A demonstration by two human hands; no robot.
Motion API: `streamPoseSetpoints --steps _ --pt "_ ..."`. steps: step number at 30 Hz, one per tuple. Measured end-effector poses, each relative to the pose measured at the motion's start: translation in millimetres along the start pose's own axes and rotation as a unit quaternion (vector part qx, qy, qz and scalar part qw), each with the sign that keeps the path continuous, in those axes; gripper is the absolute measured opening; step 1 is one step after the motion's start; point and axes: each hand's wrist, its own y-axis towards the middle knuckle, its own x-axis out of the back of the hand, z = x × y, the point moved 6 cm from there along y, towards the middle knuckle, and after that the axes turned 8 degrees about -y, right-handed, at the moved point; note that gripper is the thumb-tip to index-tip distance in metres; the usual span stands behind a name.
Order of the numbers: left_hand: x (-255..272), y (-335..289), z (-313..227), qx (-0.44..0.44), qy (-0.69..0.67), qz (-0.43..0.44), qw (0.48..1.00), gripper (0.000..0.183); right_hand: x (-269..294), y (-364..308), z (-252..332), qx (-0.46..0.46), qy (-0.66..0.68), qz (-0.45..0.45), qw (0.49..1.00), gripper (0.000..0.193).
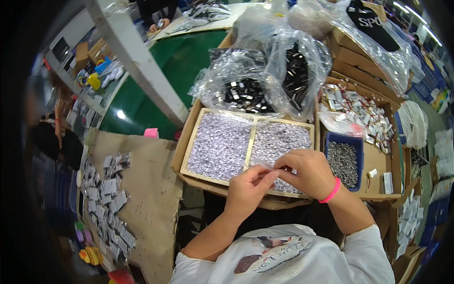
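My left hand [248,189] and my right hand [307,173] meet over the front edge of a shallow two-part wooden tray [249,146]. Between their pinched fingertips is a small clear plastic bag [263,164]; the fingers hide most of it, and its contents cannot be made out. Many tiny pale pieces [220,142] fill both compartments of the tray. Just right of my right hand stands a blue bin [360,158] of small dark metallic-looking parts [342,163]. A pink band circles my right wrist.
Clear bags of black pieces [246,94] lie behind the tray. A cardboard box [373,187] at right holds white parts with red wires [364,109]. Filled small packets [109,189] lie on cardboard at left. A post [137,57] rises beside a green surface [189,57]. Other people are farther back.
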Motion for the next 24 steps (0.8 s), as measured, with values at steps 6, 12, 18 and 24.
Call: streamPoseSetpoints --steps 6,12,18,24 --pt "0 4 -2 -0.053 0.099 -0.016 0.994 0.023 0 2 2 -0.034 0.032 0.022 0.999 0.012" --pt "-3 6 -2 -0.04 0.082 0.01 0.996 0.022 5 5 0 -0.078 0.074 0.064 0.992 0.009" --pt "-8 6 -13 -0.107 0.15 -0.015 0.983 0.015 10 1 4 -0.034 0.015 -0.016 0.999 0.009" --pt "-9 12 -15 -0.11 0.161 -0.035 0.98 0.01 8 -6 4 0.015 -0.013 -0.096 0.995 0.009"
